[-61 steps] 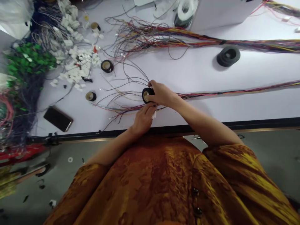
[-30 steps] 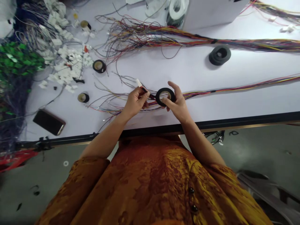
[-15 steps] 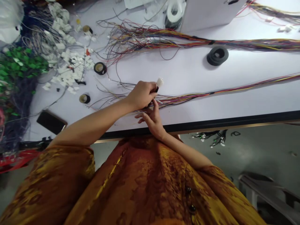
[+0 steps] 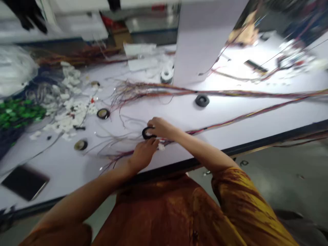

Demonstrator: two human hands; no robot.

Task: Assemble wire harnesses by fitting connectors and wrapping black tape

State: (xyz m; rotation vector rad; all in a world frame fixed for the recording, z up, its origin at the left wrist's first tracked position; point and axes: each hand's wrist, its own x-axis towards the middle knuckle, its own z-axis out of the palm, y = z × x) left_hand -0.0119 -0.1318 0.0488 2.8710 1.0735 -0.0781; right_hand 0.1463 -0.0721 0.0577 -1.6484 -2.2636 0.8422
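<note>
My right hand (image 4: 162,129) is closed on a roll of black tape (image 4: 145,134), held just above the wire bundle. Close in front of it, my left hand (image 4: 144,153) pinches the bundle of thin coloured wires (image 4: 193,132) at its branching part. A small white connector (image 4: 161,146) shows beside the left fingertips, under the right wrist. Loose wire ends (image 4: 112,158) fan out to the left of my hands. Motion blur and the fingers hide exactly where the tape meets the wires.
A second wire bundle (image 4: 179,89) runs across the table behind. Around lie a dark tape roll (image 4: 202,100), more tape rolls (image 4: 103,113), white connectors (image 4: 66,119), green connectors (image 4: 20,114) and a phone (image 4: 25,181). A pale upright panel (image 4: 202,41) stands at the back.
The view has tilted up and blurred. My left hand has come down from holding the white connector up to the bundle. My right hand, open below before, now grips the tape roll.
</note>
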